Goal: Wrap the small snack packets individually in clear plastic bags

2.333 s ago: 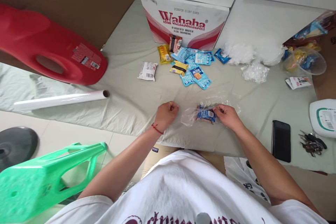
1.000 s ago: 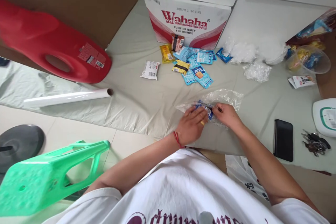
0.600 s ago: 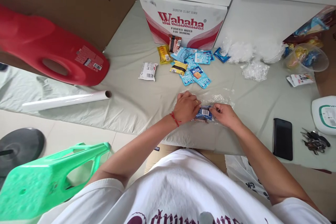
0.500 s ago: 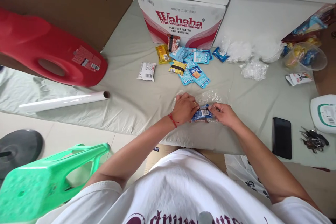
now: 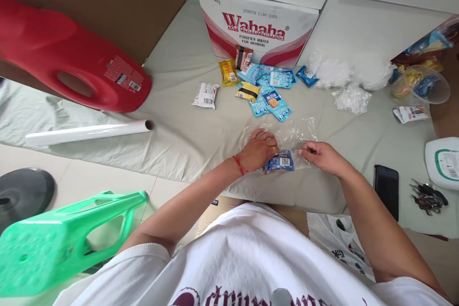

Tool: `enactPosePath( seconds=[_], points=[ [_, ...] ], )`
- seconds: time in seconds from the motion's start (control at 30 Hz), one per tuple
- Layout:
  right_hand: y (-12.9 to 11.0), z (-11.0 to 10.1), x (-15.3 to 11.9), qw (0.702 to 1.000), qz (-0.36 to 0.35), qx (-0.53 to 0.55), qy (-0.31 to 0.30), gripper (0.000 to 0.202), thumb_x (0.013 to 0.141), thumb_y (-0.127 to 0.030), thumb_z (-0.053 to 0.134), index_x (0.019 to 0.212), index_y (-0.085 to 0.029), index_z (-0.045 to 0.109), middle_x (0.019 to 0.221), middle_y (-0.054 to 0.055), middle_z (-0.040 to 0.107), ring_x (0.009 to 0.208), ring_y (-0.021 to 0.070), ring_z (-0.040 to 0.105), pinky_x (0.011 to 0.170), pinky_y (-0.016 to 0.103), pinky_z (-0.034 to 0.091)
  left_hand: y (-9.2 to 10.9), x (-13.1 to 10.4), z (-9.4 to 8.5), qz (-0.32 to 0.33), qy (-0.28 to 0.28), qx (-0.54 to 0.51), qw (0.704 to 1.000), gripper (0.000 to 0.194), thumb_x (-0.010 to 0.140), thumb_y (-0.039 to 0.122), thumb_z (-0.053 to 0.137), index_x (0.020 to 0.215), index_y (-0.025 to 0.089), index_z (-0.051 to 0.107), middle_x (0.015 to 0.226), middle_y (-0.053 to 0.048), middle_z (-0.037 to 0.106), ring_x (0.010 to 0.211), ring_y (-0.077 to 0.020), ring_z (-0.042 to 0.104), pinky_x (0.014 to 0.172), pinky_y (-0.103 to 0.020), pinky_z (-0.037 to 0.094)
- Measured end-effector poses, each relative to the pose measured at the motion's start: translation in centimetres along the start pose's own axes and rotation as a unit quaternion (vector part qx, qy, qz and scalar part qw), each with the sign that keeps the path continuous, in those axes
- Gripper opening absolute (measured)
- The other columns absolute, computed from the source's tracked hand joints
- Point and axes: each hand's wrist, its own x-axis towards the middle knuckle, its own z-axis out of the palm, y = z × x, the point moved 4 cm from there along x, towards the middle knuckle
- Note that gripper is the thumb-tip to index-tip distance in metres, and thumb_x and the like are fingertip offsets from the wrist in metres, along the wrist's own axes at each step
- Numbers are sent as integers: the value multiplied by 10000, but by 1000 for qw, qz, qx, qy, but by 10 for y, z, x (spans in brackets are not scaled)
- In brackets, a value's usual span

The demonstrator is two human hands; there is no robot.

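Note:
A small blue snack packet (image 5: 281, 161) with a white barcode lies on a sheet of clear plastic film (image 5: 294, 132) at the near side of the table. Bent over the packet's left end, my left hand (image 5: 258, 150) holds it down, fingers curled and partly hidden. My right hand (image 5: 322, 156) is closed in a pinch on the film just right of the packet, no longer touching the packet itself. Beyond the film lies a pile of light-blue sachets (image 5: 278, 105), with yellow packets (image 5: 247, 91) and a brown packet (image 5: 244, 57) beside it.
A white packet (image 5: 205, 95) sits left of the pile. Crumpled clear film (image 5: 353, 100) and a plastic tub (image 5: 439, 91) are on the right, with a phone (image 5: 387, 191) and keys (image 5: 428, 197) nearer. A film roll (image 5: 89, 132) and red jug (image 5: 122, 81) lie left. A Wahaha carton (image 5: 258, 28) stands behind.
My right hand has moved right, off the blue packet, and now pinches the film. The film is spread wider. My left hand stays at the packet's left end. The view has shifted slightly.

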Motion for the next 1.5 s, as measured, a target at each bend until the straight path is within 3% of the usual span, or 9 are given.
enactPosePath(
  seconds=[0.27,0.5,0.63,0.77,1.03,1.23,1.33,1.43,1.5],
  points=[
    [-4,15,1,996,-23,-83,-30,354,902,-539,543,825,-205,634,659,-21,552,619,141,461,594,266,326,4,-9,-7,31,21,67,997,276,1053,203,514,951,249,766,1014,-31,761,1312,-235,549,1254,-523,196],
    [-45,-15,33,937,-144,-243,205,269,970,-359,540,1074,-184,715,1070,137,707,1007,292,579,901,403,448,11,-9,-5,37,41,82,995,204,996,185,607,916,236,788,990,-62,744,1238,-242,571,1210,-503,295],
    [-57,-3,74,926,-182,-299,143,500,893,-335,682,1358,-156,645,1222,178,685,1233,378,497,1037,489,419,14,-8,-5,39,46,102,993,227,999,184,598,891,242,789,982,-59,732,1235,-247,556,1203,-493,299],
    [-62,3,94,942,-152,-289,75,230,870,-225,676,1077,-150,741,924,122,704,1036,313,582,925,402,432,16,-8,-5,38,51,114,991,219,996,202,614,865,234,786,984,-68,714,1239,-259,544,1195,-498,299],
    [-95,-1,9,953,-238,-174,66,165,975,-302,561,940,-195,681,909,58,651,752,164,583,710,277,418,25,-14,-10,-16,84,115,990,233,986,242,638,787,188,748,985,-109,660,1137,-290,537,1002,-475,377],
    [-68,53,-39,939,-279,-201,-8,366,1055,-270,425,1304,-246,693,954,68,663,793,175,620,709,276,466,20,-29,-7,-144,180,94,969,250,960,423,665,978,180,718,1048,-156,654,1129,-345,537,976,-528,384],
    [-46,74,-43,929,-286,-234,-21,463,1035,-202,404,1421,-265,651,988,75,665,816,177,625,703,274,482,7,-38,-6,-208,225,53,950,511,881,511,734,1231,147,653,1275,-211,620,1267,-390,522,1080,-580,367],
    [-35,81,-42,930,-279,-237,-23,530,1014,-158,404,1469,-314,627,1008,66,666,836,171,621,714,264,488,-9,-45,-7,-240,178,-30,954,836,787,509,807,1465,119,513,1435,-240,567,1337,-392,534,1120,-559,398],
    [-34,82,-42,933,-274,-234,-27,555,993,-139,429,1465,-347,635,1032,59,670,829,165,612,700,254,474,-17,-48,-9,-226,93,-97,965,715,768,446,811,1391,164,602,1349,-181,658,1256,-356,612,1077,-507,456]
  ],
)
